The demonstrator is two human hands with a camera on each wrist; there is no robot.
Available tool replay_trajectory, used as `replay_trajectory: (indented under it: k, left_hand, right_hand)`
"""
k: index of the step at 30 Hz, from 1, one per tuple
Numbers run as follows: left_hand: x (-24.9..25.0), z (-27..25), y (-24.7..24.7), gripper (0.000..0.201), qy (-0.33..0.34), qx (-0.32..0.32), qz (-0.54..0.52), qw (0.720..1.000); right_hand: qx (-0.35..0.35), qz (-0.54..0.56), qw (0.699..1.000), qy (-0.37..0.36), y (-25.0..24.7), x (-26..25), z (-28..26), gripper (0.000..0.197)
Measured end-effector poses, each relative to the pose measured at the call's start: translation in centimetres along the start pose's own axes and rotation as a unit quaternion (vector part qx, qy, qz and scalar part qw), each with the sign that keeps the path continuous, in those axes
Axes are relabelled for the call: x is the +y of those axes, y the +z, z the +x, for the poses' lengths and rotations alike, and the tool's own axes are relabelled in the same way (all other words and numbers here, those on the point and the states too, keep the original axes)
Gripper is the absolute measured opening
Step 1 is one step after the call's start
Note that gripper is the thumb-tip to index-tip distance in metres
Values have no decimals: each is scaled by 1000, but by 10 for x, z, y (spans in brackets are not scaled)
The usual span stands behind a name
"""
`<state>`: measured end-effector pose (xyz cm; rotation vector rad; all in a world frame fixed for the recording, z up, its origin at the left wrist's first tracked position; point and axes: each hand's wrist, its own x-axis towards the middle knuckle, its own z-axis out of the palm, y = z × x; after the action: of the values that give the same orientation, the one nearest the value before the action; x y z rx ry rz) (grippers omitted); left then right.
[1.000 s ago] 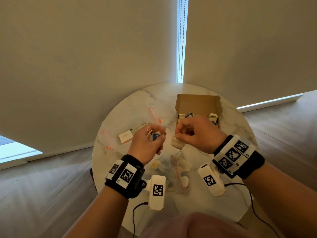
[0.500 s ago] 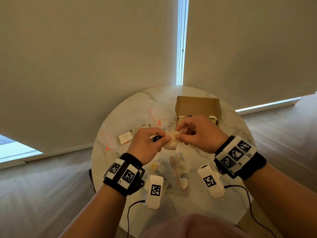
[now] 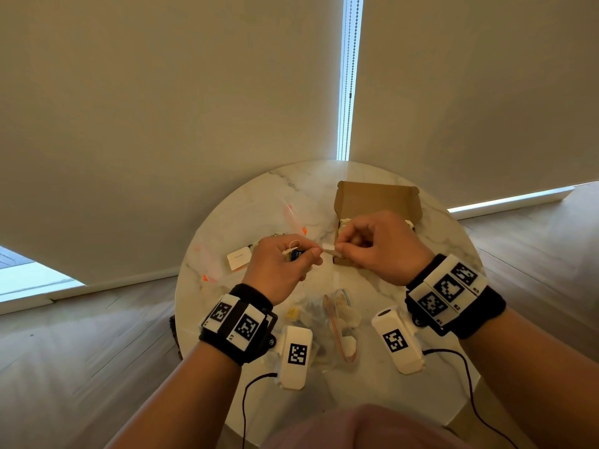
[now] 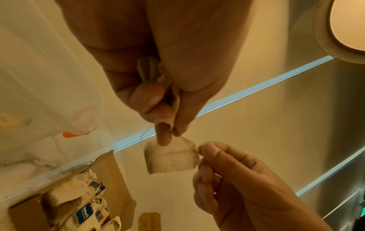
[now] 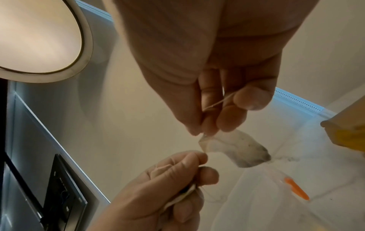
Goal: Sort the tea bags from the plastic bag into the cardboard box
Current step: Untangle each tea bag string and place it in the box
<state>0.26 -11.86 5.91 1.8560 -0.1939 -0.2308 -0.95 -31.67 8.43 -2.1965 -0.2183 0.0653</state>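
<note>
Both hands are pinching: right hand [image 3: 382, 246] holding the tea bag [image 4: 171, 157], left hand [image 3: 281, 265] its tag; untangle gently, then drop into the cardboard box [image 3: 377, 197] at twelve o'clock.

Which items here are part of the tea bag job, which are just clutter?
Job:
- tea bag, pinched by right hand
- tag, in left hand
- cardboard box, bags already inside
- plastic bag, near edge

Clutter:
- white card
- empty clear bags, orange-trimmed
</note>
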Motion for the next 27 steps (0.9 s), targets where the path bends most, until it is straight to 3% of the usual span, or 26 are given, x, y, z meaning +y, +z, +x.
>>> replay_trajectory:
  k: [3,6,11,20,27]
  left_hand:
    - [-5,2,-1,17,17,7,57,998]
    - [-6,2,-2,30,31,-30,109,993]
    - [-2,3,4,6,62,-38,103,992]
    - [2,1,7,25,27,-45,-8,999]
    - [5,2,6,7,42,-15,23,999]
  right_hand:
    - [-1,-2,1000,0,-1,-2,2,4]
    - [-5,-2,1000,-8,-3,-3,3,6]
    - [-14,12,1000,-11,-3,-4,4,5]
    - [-8,36,999,-17,0,-2,4,2]
    - [-12,79,997,-2,1,4,3,4]
